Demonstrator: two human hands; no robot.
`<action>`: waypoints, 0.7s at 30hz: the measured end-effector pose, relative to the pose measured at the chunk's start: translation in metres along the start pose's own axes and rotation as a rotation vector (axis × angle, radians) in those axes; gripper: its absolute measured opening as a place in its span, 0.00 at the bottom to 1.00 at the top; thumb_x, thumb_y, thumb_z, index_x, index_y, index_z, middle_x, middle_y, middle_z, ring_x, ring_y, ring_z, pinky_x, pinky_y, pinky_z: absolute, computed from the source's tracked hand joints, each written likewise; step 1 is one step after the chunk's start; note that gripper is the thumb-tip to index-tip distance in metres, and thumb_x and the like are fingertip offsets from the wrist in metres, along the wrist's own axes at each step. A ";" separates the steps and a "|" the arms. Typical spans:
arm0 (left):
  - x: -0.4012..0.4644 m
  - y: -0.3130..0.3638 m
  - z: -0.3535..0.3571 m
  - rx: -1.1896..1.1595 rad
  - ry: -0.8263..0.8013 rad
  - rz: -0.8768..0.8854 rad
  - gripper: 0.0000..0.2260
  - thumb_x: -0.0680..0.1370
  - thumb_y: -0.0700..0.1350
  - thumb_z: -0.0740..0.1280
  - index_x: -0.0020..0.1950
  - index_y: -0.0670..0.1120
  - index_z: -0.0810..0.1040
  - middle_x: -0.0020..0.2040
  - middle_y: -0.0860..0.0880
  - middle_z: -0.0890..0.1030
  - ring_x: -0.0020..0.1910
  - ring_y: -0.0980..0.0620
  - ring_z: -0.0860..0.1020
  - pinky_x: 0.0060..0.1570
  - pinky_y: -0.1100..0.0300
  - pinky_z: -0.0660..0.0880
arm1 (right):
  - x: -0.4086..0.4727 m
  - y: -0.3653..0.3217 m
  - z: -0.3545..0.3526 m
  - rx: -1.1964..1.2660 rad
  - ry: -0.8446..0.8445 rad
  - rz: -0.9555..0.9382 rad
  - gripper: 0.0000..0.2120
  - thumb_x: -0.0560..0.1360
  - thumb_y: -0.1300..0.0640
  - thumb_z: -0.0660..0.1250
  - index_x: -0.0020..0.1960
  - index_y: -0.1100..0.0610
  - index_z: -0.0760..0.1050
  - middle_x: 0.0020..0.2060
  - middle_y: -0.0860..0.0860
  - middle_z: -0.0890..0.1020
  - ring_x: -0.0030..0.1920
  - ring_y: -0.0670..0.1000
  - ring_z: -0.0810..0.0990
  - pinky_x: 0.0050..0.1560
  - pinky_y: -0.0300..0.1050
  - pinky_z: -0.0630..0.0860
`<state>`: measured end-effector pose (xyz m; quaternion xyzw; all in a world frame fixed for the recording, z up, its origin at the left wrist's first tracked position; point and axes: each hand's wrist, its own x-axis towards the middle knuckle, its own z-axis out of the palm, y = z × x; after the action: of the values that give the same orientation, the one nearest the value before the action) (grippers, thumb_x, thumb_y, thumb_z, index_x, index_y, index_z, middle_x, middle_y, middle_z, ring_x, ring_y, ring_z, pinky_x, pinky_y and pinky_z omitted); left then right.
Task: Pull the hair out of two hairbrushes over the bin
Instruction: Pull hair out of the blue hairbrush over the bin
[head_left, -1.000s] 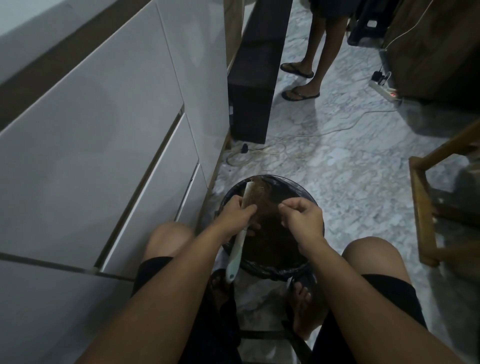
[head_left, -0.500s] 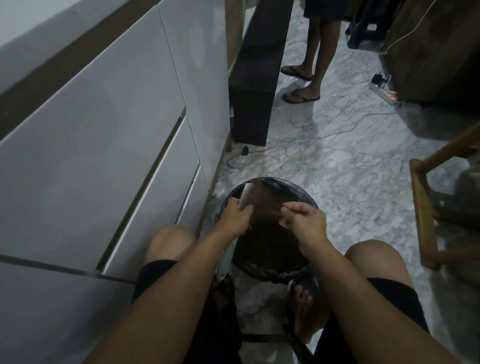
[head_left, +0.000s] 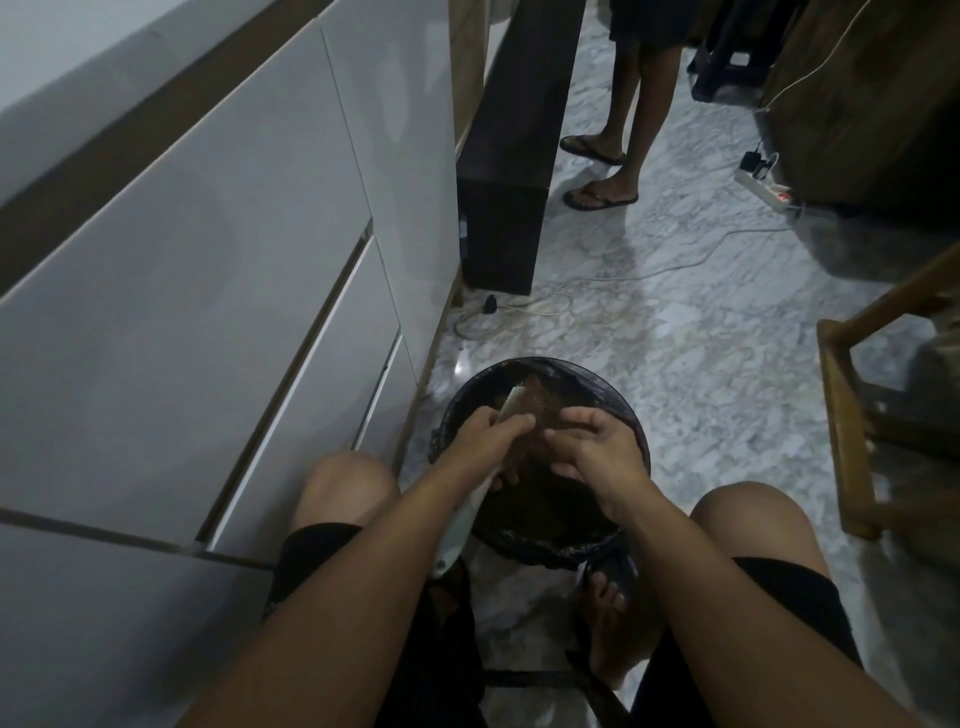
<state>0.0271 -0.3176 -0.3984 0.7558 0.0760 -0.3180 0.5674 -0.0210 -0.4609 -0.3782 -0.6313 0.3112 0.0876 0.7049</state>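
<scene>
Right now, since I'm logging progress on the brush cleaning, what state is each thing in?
hairbrush: held over the bin, handle pointing back toward the person.
left hand: closed around the hairbrush.
right hand: beside the brush head, fingers bent; pinch unclear.
bin: open, lined with a black bag, on the floor between the knees.
power strip: switch glowing red, on the floor.

Black shorts (head_left: 795, 597), bare forearms, bare feet.
</scene>
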 end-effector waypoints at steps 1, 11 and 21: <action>0.001 -0.002 -0.001 0.033 0.011 0.013 0.16 0.77 0.56 0.67 0.55 0.46 0.72 0.44 0.46 0.82 0.28 0.51 0.78 0.25 0.62 0.69 | 0.001 0.001 0.000 -0.007 0.016 -0.003 0.11 0.73 0.65 0.71 0.53 0.56 0.76 0.44 0.54 0.84 0.45 0.49 0.83 0.40 0.42 0.79; 0.012 -0.010 -0.008 0.094 0.049 0.073 0.12 0.79 0.53 0.64 0.55 0.46 0.73 0.47 0.41 0.82 0.25 0.51 0.76 0.23 0.62 0.68 | 0.008 -0.006 -0.014 0.074 0.315 0.086 0.08 0.73 0.69 0.65 0.46 0.60 0.81 0.39 0.56 0.82 0.39 0.52 0.80 0.41 0.47 0.80; 0.003 -0.006 -0.001 0.101 -0.132 0.011 0.10 0.80 0.51 0.64 0.55 0.45 0.74 0.42 0.45 0.82 0.26 0.51 0.78 0.22 0.62 0.68 | 0.005 -0.001 -0.006 -0.110 0.129 -0.133 0.09 0.75 0.60 0.71 0.55 0.56 0.82 0.42 0.51 0.84 0.37 0.47 0.81 0.33 0.35 0.78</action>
<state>0.0268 -0.3158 -0.4045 0.7612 0.0183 -0.3675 0.5340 -0.0181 -0.4684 -0.3800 -0.6925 0.3080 0.0169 0.6521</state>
